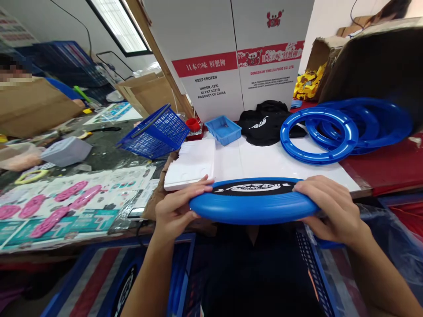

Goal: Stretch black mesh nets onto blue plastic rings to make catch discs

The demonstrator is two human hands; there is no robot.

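One blue disc [254, 210], long axis left-right; left hand [176, 209] curled part-closed on left edge, right hand [335, 209] likewise on right; neither nearer; desk [261, 160] beyond.

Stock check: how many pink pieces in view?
5, on the left table: pink piece at the picture edge, another beside it, two toward the right, one nearest. More may be hidden underneath.

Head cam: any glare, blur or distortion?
Head view: bright panel washed out, glints on near blue ring; head view: rear blue ring smeared, held disc fairly clear, carton print legible; head view: wide-angle stretch toward the edges.
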